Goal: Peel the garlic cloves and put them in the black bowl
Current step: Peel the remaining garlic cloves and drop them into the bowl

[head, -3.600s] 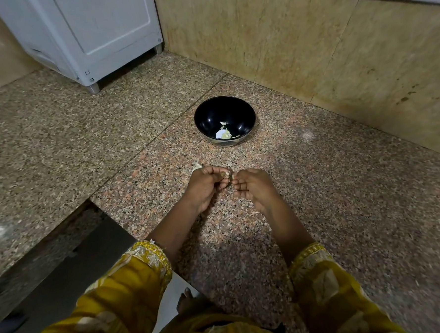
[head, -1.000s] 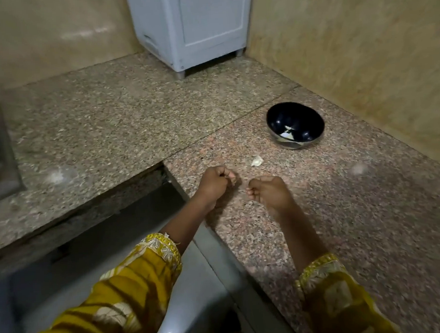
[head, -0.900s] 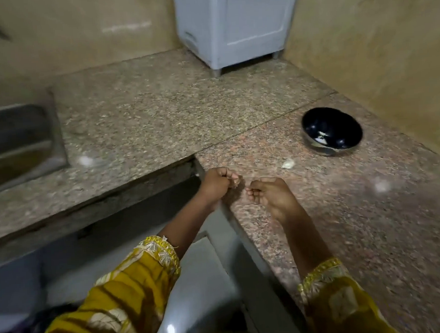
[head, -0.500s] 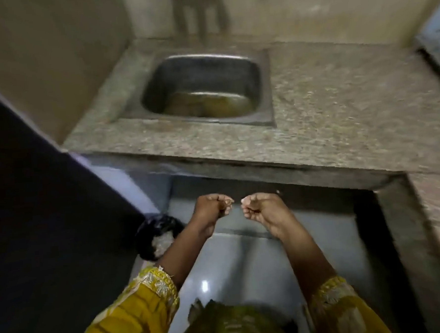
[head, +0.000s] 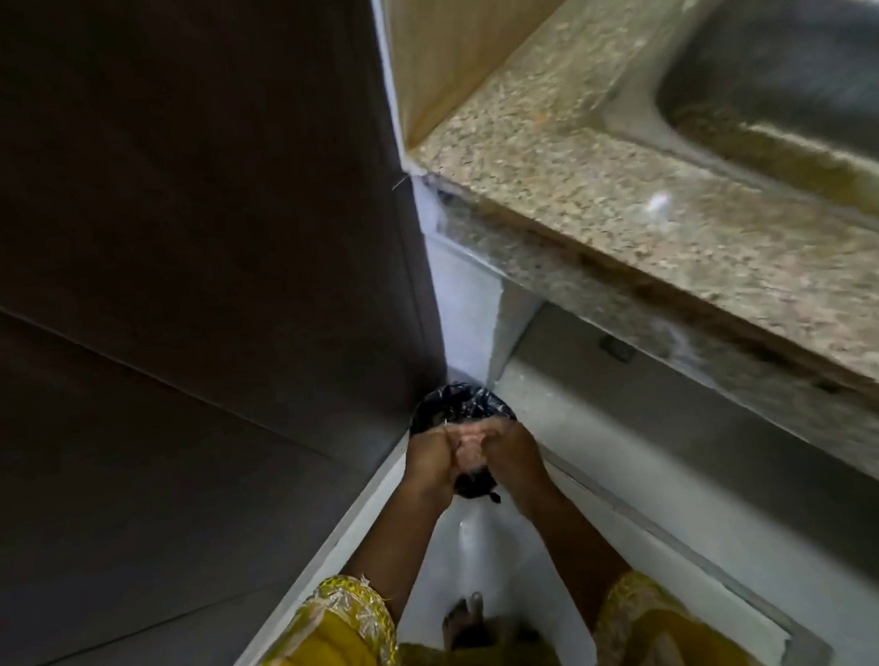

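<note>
- The fingers of both hands are curled in and bunched together, tips meeting; motion blur smears them, so I cannot tell whether they are clamped on anything.
- The left hand and the right hand touch, held low, right above a bin lined with black plastic.
- Any garlic or peel would be hidden inside those curled fingers; none can be made out.
- The hands cover the near half of the bin, which stands on the floor, in the corner where a dark panel meets the base under the table.
- A steel sink is set in the table, cut off at the right edge.
- Yellow sleeves are cut off at the bottom; a bare foot is dim between them.
</note>
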